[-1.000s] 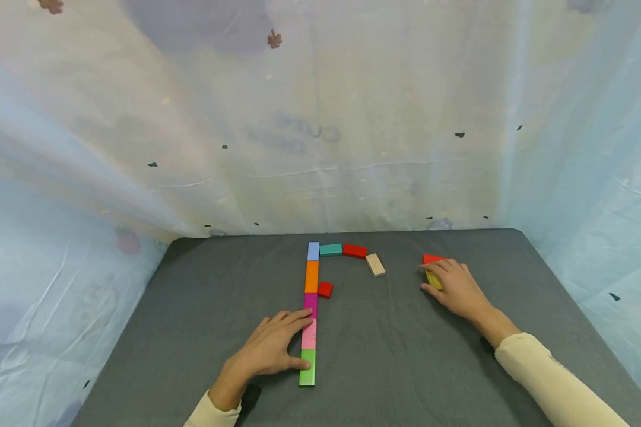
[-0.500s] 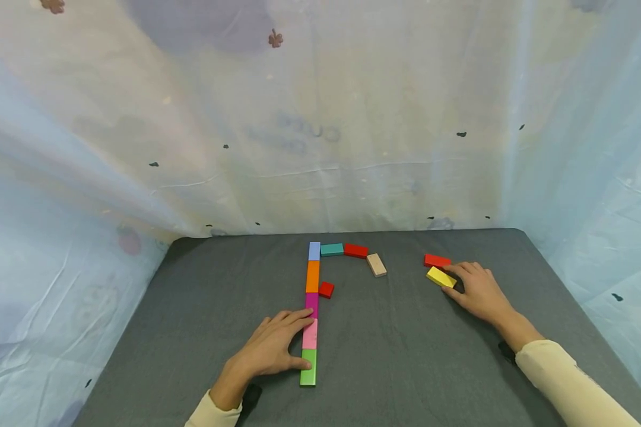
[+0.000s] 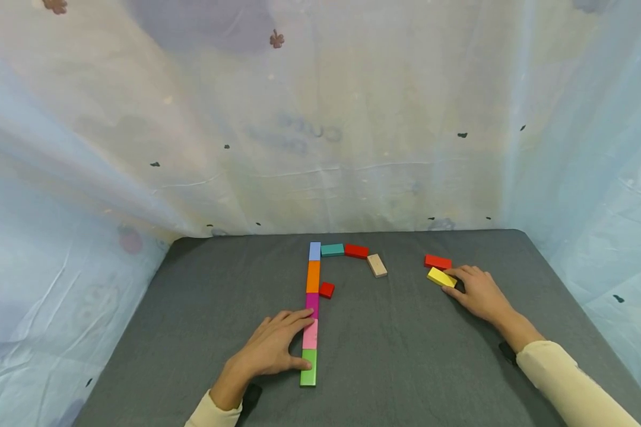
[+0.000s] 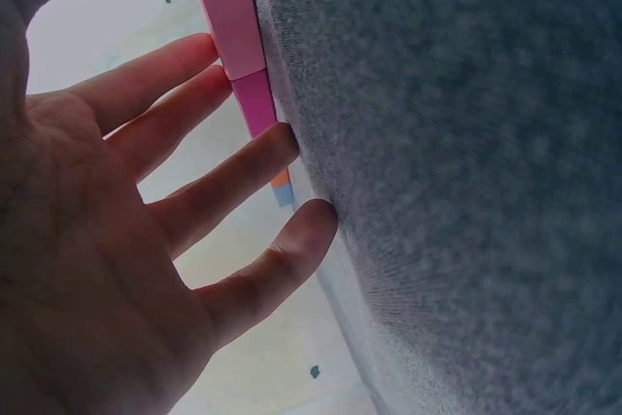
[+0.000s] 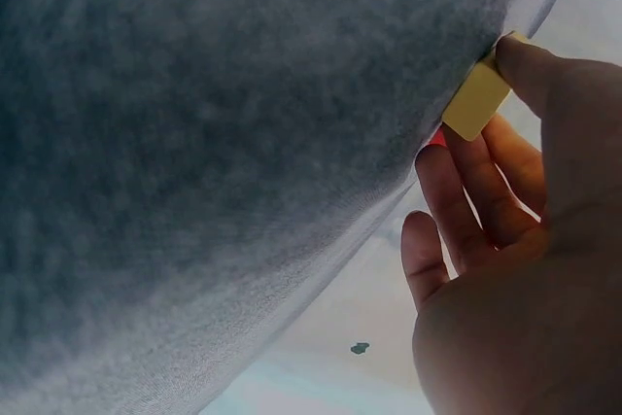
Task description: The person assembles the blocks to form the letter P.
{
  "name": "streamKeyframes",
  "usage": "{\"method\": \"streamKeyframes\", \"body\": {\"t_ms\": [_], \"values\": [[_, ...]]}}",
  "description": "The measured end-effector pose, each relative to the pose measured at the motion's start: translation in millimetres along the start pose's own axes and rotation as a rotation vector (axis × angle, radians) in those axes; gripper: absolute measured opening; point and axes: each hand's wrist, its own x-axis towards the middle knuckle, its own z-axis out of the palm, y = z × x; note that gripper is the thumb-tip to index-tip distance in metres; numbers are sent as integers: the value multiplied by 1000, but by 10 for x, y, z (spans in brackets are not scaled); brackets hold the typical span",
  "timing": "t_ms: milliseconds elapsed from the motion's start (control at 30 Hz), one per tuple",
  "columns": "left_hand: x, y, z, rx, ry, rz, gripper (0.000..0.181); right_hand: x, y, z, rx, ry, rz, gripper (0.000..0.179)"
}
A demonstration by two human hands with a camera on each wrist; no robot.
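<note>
In the head view my left hand [image 3: 274, 344] lies beside a straight row of blocks, its extended fingertips on the magenta block [image 3: 312, 302] and pink block [image 3: 310, 335], the thumb on the green block [image 3: 308, 373]. An orange block [image 3: 313, 276] and a light blue block [image 3: 314, 251] continue that row. Over at the right, my right hand [image 3: 481, 293] pinches a yellow block [image 3: 441, 277] by its near end; thumb and fingers flank this yellow block [image 5: 477, 99] in the right wrist view. Just behind it lies a red block [image 3: 437, 261].
From the row's far end a teal block [image 3: 332, 250], a red block [image 3: 356, 251] and a tilted plain wooden block [image 3: 377, 265] run rightward. A small red block [image 3: 327, 290] sits against the row's right side. Grey cloth covers the table [image 3: 384, 356]; a patterned curtain [image 3: 352, 118] hangs behind.
My right hand has drawn back to the right from over the red and yellow blocks, and now holds the yellow one's near end. The left hand has stayed in place.
</note>
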Motion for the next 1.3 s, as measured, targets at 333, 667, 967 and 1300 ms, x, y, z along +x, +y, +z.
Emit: {"method": "streamKeyframes", "body": {"t_ms": [333,667,967,1300], "values": [[-22,-6,-1,-4,-6,-13,88,14,-5,54,23,10,-6,44],[-18,-14,2,-5,-2,-9,88,1,-21,32,46,18,-25,41],[-13,-16,6,1,2,-4,87,64,-129,39,82,4,-55,41],[-13,1,-2,6,7,14,87,149,-299,87,105,-5,-70,43]]}}
